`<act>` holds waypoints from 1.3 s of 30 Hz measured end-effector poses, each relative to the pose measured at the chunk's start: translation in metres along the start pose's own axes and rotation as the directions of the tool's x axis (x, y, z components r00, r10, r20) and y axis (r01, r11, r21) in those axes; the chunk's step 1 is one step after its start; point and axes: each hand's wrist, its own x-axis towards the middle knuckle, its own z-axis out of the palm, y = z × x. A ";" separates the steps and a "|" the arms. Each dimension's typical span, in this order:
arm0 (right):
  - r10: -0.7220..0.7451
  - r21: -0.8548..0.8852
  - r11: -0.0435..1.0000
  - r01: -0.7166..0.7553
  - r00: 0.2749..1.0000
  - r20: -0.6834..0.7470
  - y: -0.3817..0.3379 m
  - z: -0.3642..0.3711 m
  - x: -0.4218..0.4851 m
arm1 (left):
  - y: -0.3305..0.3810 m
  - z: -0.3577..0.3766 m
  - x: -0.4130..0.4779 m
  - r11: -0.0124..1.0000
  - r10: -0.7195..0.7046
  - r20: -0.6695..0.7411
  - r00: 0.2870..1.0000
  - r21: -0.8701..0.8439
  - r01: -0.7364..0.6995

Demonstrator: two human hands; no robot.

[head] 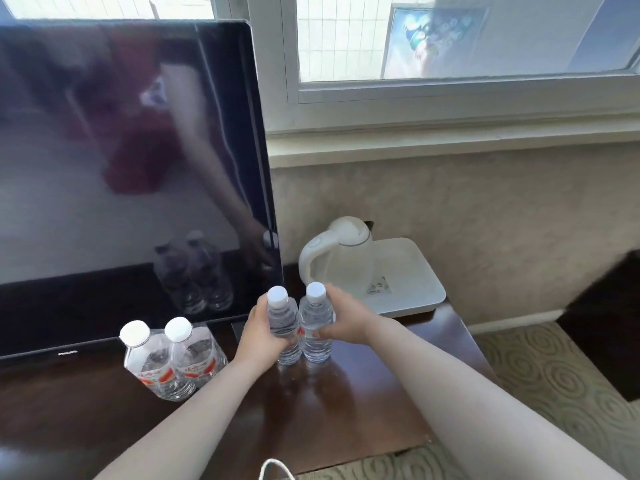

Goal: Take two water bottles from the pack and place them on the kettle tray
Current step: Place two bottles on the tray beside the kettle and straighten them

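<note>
Each hand grips a bottle: left hand [260, 332] the left bottle [283, 325], right hand [346, 320] the right bottle [316, 323], side by side near the table's [363, 393] right edge, before the tray [415, 282].

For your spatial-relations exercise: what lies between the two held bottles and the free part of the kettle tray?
In the head view, only the right hand and a strip of bare dark table separate the held bottles from the tray; the kettle stands behind.

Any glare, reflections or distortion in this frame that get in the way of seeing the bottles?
Head view: daylight from the window, soft shadows. The TV mirrors the arm and bottles, blurry. Wide-angle bending at the edges. Both held bottles, left and right, read clearly; glossy table shows mild glare.
</note>
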 end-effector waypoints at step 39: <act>0.018 0.122 0.993 -0.004 0.993 -0.116 0.194 -0.246 0.042 | 0.176 0.191 0.173 0.989 0.145 0.039 0.989 0.029 -0.146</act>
